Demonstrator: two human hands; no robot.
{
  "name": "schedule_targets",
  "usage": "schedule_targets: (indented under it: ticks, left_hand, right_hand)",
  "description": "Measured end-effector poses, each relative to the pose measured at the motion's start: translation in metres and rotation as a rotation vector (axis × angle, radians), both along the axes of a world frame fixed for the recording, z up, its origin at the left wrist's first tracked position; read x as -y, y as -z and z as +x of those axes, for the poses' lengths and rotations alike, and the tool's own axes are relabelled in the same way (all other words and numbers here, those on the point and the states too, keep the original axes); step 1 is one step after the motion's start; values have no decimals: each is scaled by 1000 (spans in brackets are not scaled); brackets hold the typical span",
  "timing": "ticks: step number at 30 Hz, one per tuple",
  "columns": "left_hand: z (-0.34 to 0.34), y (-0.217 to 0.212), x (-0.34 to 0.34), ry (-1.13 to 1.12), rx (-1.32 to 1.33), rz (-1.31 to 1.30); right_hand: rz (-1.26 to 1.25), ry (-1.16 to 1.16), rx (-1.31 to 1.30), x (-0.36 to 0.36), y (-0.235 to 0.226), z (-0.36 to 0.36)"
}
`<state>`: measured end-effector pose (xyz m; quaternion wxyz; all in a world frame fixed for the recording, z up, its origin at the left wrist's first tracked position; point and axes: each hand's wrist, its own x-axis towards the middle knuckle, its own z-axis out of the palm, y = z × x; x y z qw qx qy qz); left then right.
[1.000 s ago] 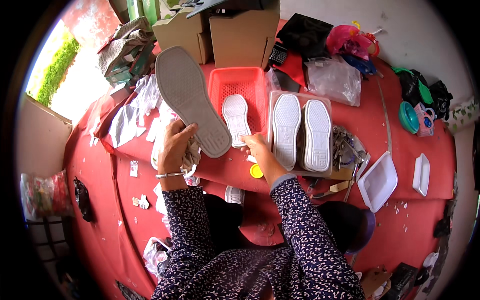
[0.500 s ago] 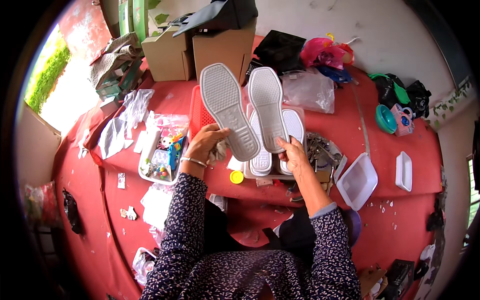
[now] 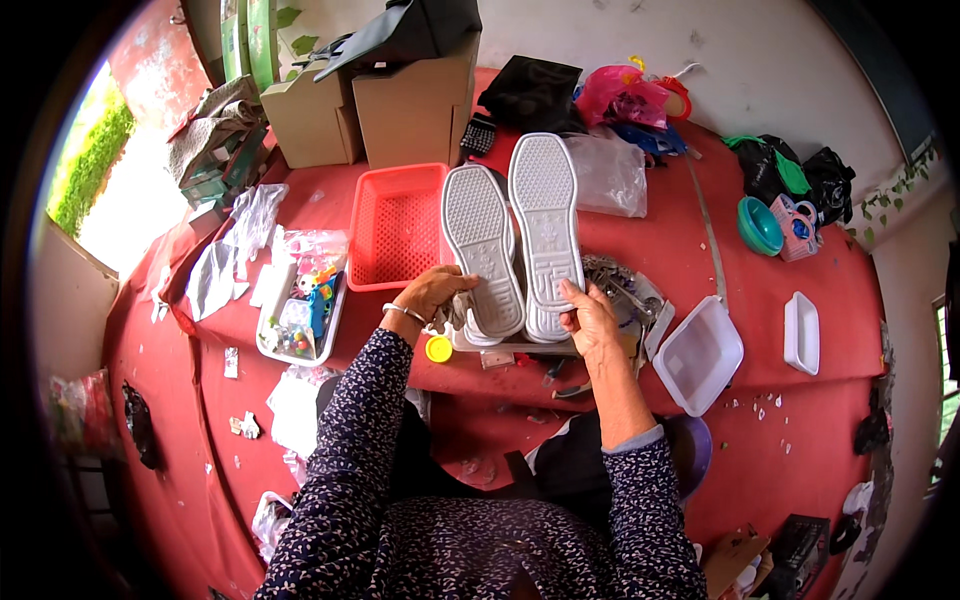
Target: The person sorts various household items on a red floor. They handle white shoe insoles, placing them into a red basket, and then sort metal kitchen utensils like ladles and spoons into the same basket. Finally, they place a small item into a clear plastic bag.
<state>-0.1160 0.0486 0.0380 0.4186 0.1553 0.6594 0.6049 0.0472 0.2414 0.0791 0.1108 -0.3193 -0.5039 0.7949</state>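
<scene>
Beside the red basket (image 3: 396,225), hands (image 3: 434,290) (image 3: 593,320) hold soles (image 3: 478,225) (image 3: 544,205)

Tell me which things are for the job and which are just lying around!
Seemingly for the job: left sole, in left hand; right sole, in right hand; soles beneath; perhaps red basket.

Probably just lying about: yellow disc, teal bowl, pink bag, white tub.

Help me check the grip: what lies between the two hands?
The lower ends of a shoe sole in the left hand and another sole in the right hand, as the head view shows.
</scene>
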Motion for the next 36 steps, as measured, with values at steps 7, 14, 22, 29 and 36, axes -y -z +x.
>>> schedule_targets:
  ticks: [7, 14, 22, 29, 36]
  left_hand:
    - [10, -13, -14, 107, 77, 6]
    - [27, -38, -16, 99, 210, 260]
    - [19, -39, 3, 148, 392, 671]
    - [12, -57, 4, -114, 340, 443]
    - [4, -61, 15, -181, 219, 169]
  right_hand:
    - [6, -139, 23, 14, 0, 0]
    - [-352, -148, -159, 32, 3, -5]
    - [292, -124, -220, 31, -2, -7]
    - [194, -6, -407, 28, -19, -6]
    - [193, -11, -449, 0, -30, 0]
